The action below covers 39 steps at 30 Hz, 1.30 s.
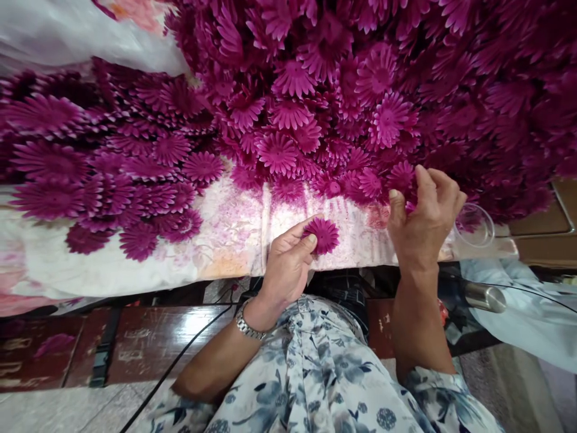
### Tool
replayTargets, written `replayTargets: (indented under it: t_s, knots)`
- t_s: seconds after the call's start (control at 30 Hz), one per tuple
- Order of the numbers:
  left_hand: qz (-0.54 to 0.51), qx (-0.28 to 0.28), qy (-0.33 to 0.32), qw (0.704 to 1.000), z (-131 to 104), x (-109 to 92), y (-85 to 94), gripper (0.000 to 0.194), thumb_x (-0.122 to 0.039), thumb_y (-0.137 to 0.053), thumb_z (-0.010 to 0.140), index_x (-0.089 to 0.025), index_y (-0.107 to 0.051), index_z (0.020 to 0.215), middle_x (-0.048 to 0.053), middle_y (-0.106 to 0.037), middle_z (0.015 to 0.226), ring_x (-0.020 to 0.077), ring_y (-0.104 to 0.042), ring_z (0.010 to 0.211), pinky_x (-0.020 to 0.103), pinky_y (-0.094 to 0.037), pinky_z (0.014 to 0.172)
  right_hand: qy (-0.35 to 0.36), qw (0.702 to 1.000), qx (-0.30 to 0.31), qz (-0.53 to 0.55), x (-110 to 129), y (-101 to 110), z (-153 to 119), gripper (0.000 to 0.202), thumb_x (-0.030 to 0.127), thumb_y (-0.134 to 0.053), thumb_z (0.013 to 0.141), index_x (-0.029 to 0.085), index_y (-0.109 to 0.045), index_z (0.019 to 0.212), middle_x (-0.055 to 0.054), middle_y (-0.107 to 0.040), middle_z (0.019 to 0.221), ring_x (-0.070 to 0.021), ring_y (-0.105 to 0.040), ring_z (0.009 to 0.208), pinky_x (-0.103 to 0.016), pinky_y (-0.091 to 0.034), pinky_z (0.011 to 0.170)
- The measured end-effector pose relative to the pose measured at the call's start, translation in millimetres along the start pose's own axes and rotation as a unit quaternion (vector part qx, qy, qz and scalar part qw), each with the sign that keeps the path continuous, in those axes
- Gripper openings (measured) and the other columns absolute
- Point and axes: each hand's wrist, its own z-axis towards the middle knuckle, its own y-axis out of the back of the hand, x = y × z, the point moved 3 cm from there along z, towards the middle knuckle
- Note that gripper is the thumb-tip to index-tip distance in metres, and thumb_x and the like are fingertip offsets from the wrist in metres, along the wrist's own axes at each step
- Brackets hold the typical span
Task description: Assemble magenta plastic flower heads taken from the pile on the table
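Between the thumb and fingers of my left hand [291, 261] is a magenta petal disc [324, 236], held over the near edge of the cloth-covered table [234, 234]. To the right, my right hand [424, 210] is raised at the front of a large heap of magenta flower pieces [293, 114]. Its thumb and fingertips are apart, with a flower piece [402, 175] just behind the gap. Nothing shows between them.
Stacked flower pieces [130, 168] lie at the left, below a translucent plastic bag [90, 36]. A clear round rim [475, 225] is right of my right hand. A metal flask [484, 297] and a dark cable [180, 343] are nearer me.
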Motion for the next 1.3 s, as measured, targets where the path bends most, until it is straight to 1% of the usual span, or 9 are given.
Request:
replayTargets:
  t_s: [0.1,0.27,0.5,0.63,0.7,0.8,0.97,1.13,1.3]
  knots:
    - [-0.003,0.002,-0.012,1.0,-0.3,-0.7,-0.9,0.026,-0.019,-0.077,0.061,-0.016,-0.074,0.086,0.003,-0.073,0.08,0.0125,-0.065,0.073,0.024,-0.049,0.077,0.037,0.986,0.082,0.139,22.7,-0.9,-9.7,0.027,0.028,-0.06,0.083,0.017,-0.06,0.108,-0.01,-0.062,0.095,-0.0213,-0.056,0.092,-0.036,-0.046,0.079]
    - [0.007,0.043,0.008,0.999,-4.4,3.4,-2.3,0.03,-0.026,-0.077,0.062,-0.018,-0.074,0.091,0.004,-0.073,0.083,0.0146,-0.065,0.075,0.027,-0.05,0.078,0.057,0.915,0.214,0.338,61.7,-11.7,-30.1,0.008,0.027,-0.06,0.084,0.019,-0.058,0.084,0.0,-0.058,0.07,-0.0131,-0.054,0.068,-0.026,-0.046,0.064]
    - [0.025,0.044,-0.022,0.998,-5.2,7.8,1.6,0.03,-0.025,-0.077,0.064,-0.02,-0.074,0.093,0.004,-0.074,0.091,0.0151,-0.065,0.087,0.026,-0.047,0.088,0.043,0.939,0.174,0.294,57.1,-13.0,-30.5,0.01,0.016,-0.053,0.086,0.018,-0.058,0.078,0.0,-0.057,0.065,-0.0115,-0.053,0.061,-0.024,-0.043,0.058]
    - [0.021,0.011,-0.024,0.999,-3.6,3.4,4.0,0.028,-0.023,-0.076,0.063,-0.018,-0.075,0.09,0.004,-0.074,0.081,0.013,-0.065,0.075,0.024,-0.049,0.079,0.027,0.993,0.012,0.112,20.8,-6.2,-16.7,0.009,0.018,-0.053,0.086,0.018,-0.062,0.083,-0.003,-0.061,0.072,-0.0154,-0.056,0.069,-0.029,-0.043,0.066]
    - [0.014,-0.002,-0.017,1.0,-2.6,0.9,4.1,0.028,-0.021,-0.077,0.061,-0.017,-0.075,0.088,0.003,-0.073,0.077,0.0121,-0.064,0.07,0.024,-0.049,0.076,0.006,1.0,-0.007,0.011,4.6,-3.4,-9.4,0.016,0.024,-0.055,0.085,0.017,-0.063,0.096,-0.011,-0.063,0.094,-0.0227,-0.057,0.088,-0.039,-0.042,0.079]
    - [-0.001,0.001,-0.016,1.0,-1.9,-1.6,1.2,0.025,-0.02,-0.077,0.061,-0.016,-0.075,0.085,0.003,-0.072,0.075,0.0135,-0.064,0.071,0.027,-0.049,0.078,0.008,0.999,0.021,0.039,7.3,1.0,-7.1,0.029,0.029,-0.061,0.082,0.017,-0.06,0.108,-0.014,-0.059,0.109,-0.0269,-0.053,0.102,-0.044,-0.04,0.086]
    - [0.01,0.032,0.006,0.999,-3.9,1.4,-3.5,0.026,-0.025,-0.075,0.065,-0.018,-0.074,0.09,0.004,-0.072,0.078,0.0157,-0.064,0.075,0.031,-0.049,0.082,0.084,0.931,0.196,0.296,59.1,-7.5,-26.0,0.008,0.025,-0.059,0.085,0.018,-0.058,0.087,-0.002,-0.06,0.075,-0.0147,-0.054,0.073,-0.028,-0.045,0.068]
    - [0.028,0.018,-0.015,0.999,-4.8,5.2,2.5,0.03,-0.027,-0.077,0.063,-0.018,-0.074,0.091,0.004,-0.074,0.086,0.0169,-0.064,0.089,0.03,-0.045,0.091,0.072,0.934,0.194,0.292,69.0,-17.0,-32.4,0.01,0.018,-0.052,0.087,0.018,-0.056,0.078,0.0,-0.055,0.065,-0.0126,-0.051,0.065,-0.026,-0.043,0.063]
    - [0.03,0.005,-0.03,0.999,-4.9,0.4,5.2,0.028,-0.025,-0.075,0.064,-0.018,-0.074,0.091,0.003,-0.074,0.081,0.0155,-0.067,0.078,0.027,-0.05,0.08,0.038,0.994,0.019,0.105,26.9,-11.7,-10.6,0.013,0.021,-0.051,0.087,0.017,-0.061,0.082,-0.004,-0.06,0.07,-0.0158,-0.054,0.069,-0.029,-0.041,0.067]
